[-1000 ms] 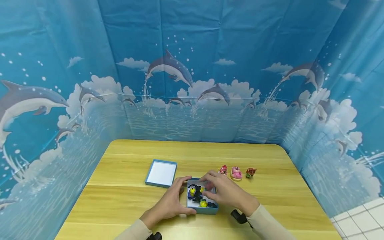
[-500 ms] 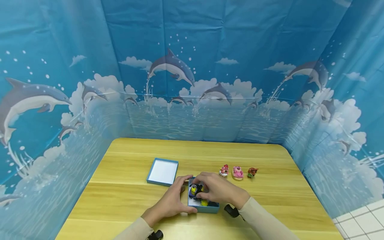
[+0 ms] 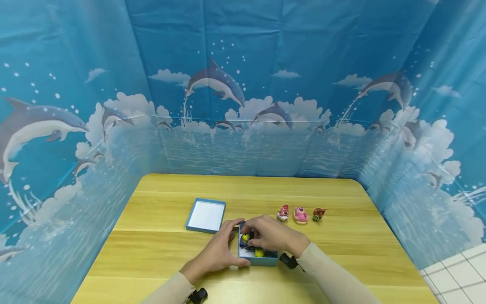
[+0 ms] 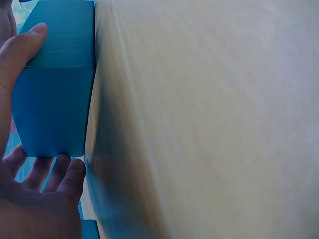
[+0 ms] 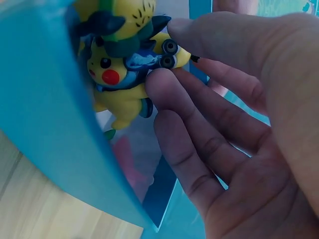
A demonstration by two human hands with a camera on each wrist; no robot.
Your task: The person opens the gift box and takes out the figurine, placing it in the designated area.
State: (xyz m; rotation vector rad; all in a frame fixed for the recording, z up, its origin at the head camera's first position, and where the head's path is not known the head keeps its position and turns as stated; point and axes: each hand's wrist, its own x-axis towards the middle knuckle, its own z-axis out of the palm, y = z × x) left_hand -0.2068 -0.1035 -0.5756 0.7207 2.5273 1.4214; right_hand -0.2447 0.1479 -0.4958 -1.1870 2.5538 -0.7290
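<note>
A small blue open box [image 3: 262, 261] stands on the table with several toy figurines inside. My left hand [image 3: 219, 252] grips its left side, the thumb on the front wall and the fingers at the back corner. My right hand [image 3: 271, 234] reaches into the box, thumb and fingers curled round a black figurine, mostly hidden by the hand. Beside these fingers, in the right wrist view, lie a yellow figurine with goggles [image 5: 169, 50], a Pikachu figurine [image 5: 117, 74] and a yellow-and-green figurine [image 5: 132, 20].
The box's lid [image 3: 206, 215] lies with its white inside up, behind my left hand. A pink-and-white figurine [image 3: 283, 213], a pink bear figurine [image 3: 300, 215] and a brown figurine [image 3: 319, 214] stand in a row beyond my right hand. A dolphin-print curtain [image 3: 243, 152] surrounds the wooden table [image 3: 159, 253].
My right hand has moved left and down inside the box, from over its right part onto the black figurine. The left hand keeps its grip on the box.
</note>
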